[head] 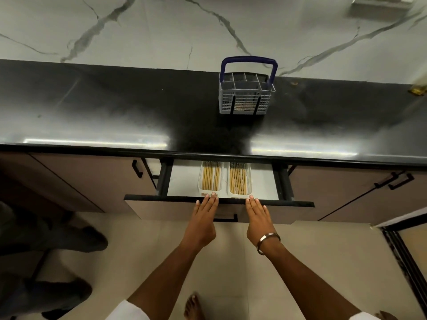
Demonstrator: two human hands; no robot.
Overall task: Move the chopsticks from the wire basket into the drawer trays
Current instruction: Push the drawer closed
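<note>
A grey wire basket (246, 95) with a blue handle stands on the black counter; something tan shows low through its front mesh, too blurred to name. Below it the drawer (184, 199) is partly open. Inside sit two white trays: the left tray (200, 185) and the right tray (250, 191), each filled with several wooden chopsticks (210, 177). My left hand (204, 213) and my right hand (258, 214) lie flat with straight fingers on the drawer's front edge, fingertips at the rim just before the trays. Neither hand holds anything.
The black counter (115, 116) runs across the view under a marble wall. Closed cabinet doors (92, 179) with black handles flank the drawer. Another person's shoes (69, 241) are on the floor at left. A brass object (417, 90) sits at the counter's far right.
</note>
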